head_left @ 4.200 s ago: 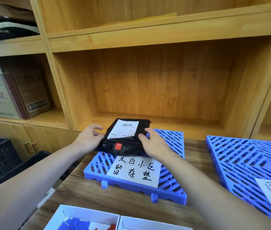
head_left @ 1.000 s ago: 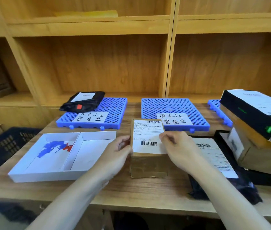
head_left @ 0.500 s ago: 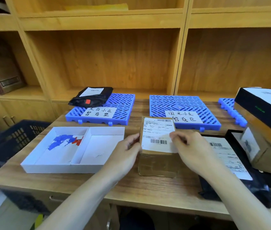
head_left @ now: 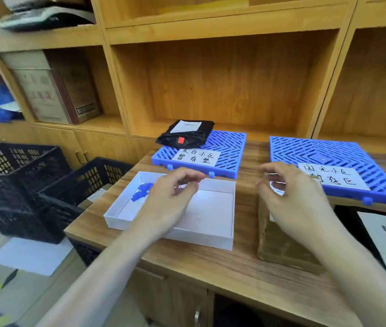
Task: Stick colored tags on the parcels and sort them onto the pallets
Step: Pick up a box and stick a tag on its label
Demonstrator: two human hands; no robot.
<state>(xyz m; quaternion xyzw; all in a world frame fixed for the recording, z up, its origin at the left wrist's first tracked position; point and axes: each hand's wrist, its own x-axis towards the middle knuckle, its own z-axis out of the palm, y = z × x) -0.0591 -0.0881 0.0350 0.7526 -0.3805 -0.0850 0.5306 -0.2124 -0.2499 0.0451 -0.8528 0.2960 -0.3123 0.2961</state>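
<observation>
Over the white tray (head_left: 211, 239) on the desk (head_left: 246, 267), the left hand (head_left: 170, 199) hovers with fingers loosely curled, holding nothing I can make out. Beside it, the right hand (head_left: 291, 199) rests on the brown box (head_left: 281, 244), fingers bent. Farther back, a black parcel (head_left: 187, 135) with a red tag (head_left: 181, 140) lies on the left blue pallet (head_left: 225, 154).

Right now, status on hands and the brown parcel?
Left hand over white tag tray, fingers loosely curled. Right hand on brown parcel, untagged. Nothing blocking.
</observation>
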